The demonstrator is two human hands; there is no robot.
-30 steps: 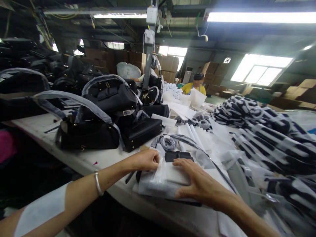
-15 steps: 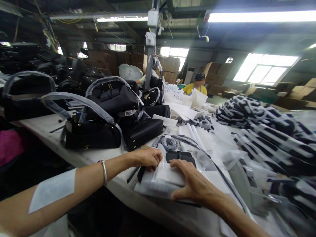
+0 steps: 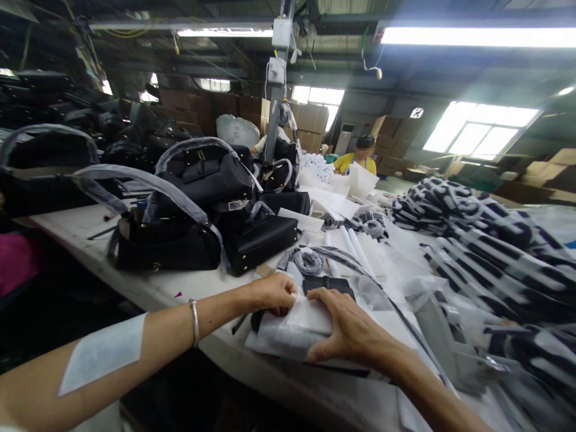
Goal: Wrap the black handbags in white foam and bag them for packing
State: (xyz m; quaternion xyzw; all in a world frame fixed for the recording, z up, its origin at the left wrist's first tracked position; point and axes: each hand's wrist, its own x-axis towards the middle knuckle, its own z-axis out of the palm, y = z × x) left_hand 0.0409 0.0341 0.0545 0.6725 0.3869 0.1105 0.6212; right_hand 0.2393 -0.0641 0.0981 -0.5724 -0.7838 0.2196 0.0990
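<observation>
Pinching translucent plastic film [image 3: 283,337] on the white table [image 3: 198,283] with the left hand [image 3: 275,291]; spanning it with the spread right hand [image 3: 350,330]. Crowded behind by a coiled strap [image 3: 308,260], leftward by black handbags [image 3: 171,247]. Cannot see clearly through the film.

On the white table [image 3: 162,285], left of the wrapped coil [image 3: 308,261], black handbags [image 3: 166,245] are set; before it, a plastic-covered bundle [image 3: 281,339]

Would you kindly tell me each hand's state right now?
Left hand: closed, pinching clear plastic.
Right hand: open, spread over the same clear plastic.
</observation>
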